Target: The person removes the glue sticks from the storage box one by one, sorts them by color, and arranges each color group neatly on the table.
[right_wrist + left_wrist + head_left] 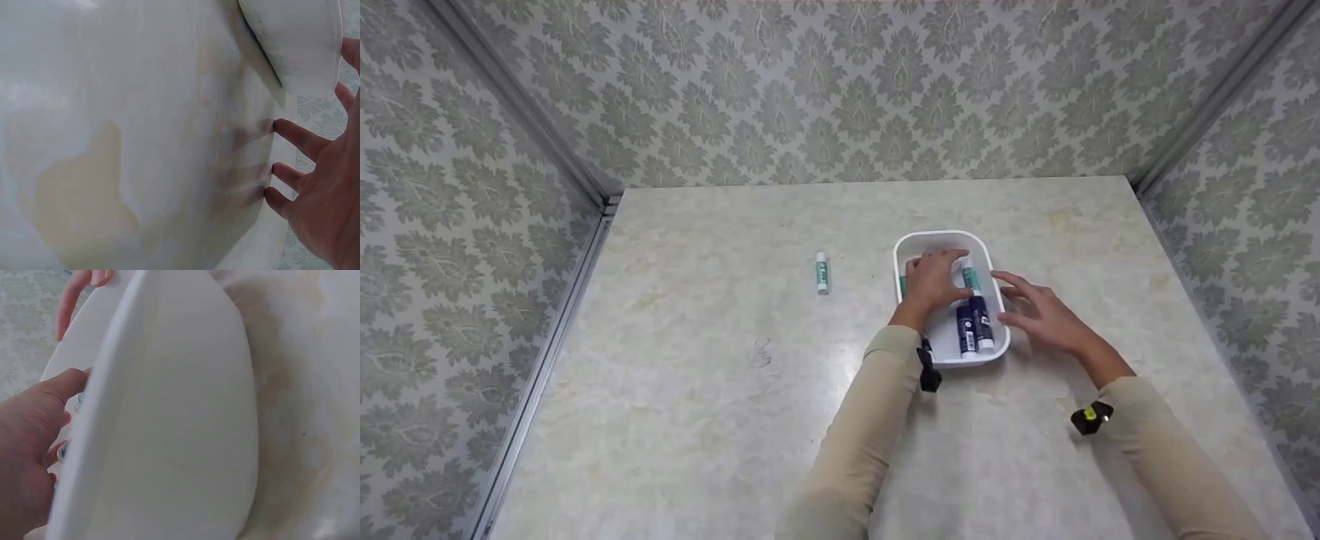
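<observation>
In the head view, a white plastic bin (969, 363) holds several capped stick tubes. My left hand (931, 281) reaches over its left rim, thumb and forefinger spread apart, palm down among the tubes. A green-and-white tube (971, 276) lies just right of those fingertips, and two dark purple tubes, one of them a purple tube (983, 322) with a white cap, lie nearer the front. The left wrist view shows green-ended tubes under the fingers, partly hidden by the bin's wall (185, 399). Outside the right wall, my right hand (1046, 319) touches the rim with thumb and forefinger, other fingers spread.
A single green-and-white tube (822, 273) stands apart on the marbled table (697, 420), left of the bin. A small pencil-like mark (763, 352) shows on the tabletop. Patterned walls (855, 90) enclose the back and both sides.
</observation>
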Tool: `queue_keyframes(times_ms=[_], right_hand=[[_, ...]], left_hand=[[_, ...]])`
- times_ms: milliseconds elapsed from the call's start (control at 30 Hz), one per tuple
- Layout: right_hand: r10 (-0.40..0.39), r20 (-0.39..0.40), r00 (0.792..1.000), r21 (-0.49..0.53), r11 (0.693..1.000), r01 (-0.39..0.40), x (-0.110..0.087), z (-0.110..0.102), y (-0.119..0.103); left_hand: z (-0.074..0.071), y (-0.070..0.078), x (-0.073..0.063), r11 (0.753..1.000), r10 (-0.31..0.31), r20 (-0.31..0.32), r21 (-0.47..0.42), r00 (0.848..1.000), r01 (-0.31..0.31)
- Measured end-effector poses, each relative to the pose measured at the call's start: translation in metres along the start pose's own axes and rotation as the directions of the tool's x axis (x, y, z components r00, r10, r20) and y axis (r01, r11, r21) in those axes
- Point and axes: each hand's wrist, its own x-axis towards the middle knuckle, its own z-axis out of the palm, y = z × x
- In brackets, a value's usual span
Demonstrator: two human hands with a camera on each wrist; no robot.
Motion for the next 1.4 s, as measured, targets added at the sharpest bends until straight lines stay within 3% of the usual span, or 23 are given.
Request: queue_keyframes(times_ms=[433,600,767,1000,1167,1300,1400], right_hand=[[0.003,-0.004,1.0,-0.013,1.0,-0.003,0.0,0.0,0.0],[-0.014,-0.01,1.0,-0.005,1.0,0.014,-0.001,0.001,0.0],[-0.019,-0.009,1.0,0.005,1.0,0.019,0.0,0.001,-0.002],[-0.019,-0.006,1.0,0.004,1.0,0.019,0.0,0.0,-0.002],[-0.015,-0.011,1.0,0.003,1.0,0.015,0.0,0.0,-0.001],[-0.019,-0.015,1.0,0.005,1.0,0.019,0.0,0.0,-0.001],[-0.024,-0.015,1.0,0.01,1.0,0.024,0.0,0.001,-0.001]], left_hand=[[0.001,-0.001,0.0,0.999,0.015,0.041,0.051,0.999,-0.017],[0.001,0.0,-0.002,0.994,0.03,0.035,0.103,0.999,-0.034],[0.0,0.0,-0.003,0.995,0.024,0.025,0.092,0.999,-0.026],[0.01,-0.004,0.016,0.997,-0.016,0.103,0.08,0.995,0.007],[0.007,0.001,0.009,0.998,-0.038,0.083,0.062,0.996,0.033],[0.004,0.003,0.005,0.995,-0.03,0.055,0.095,0.998,0.025],[0.006,0.003,0.005,0.997,-0.027,0.048,0.069,0.998,0.024]])
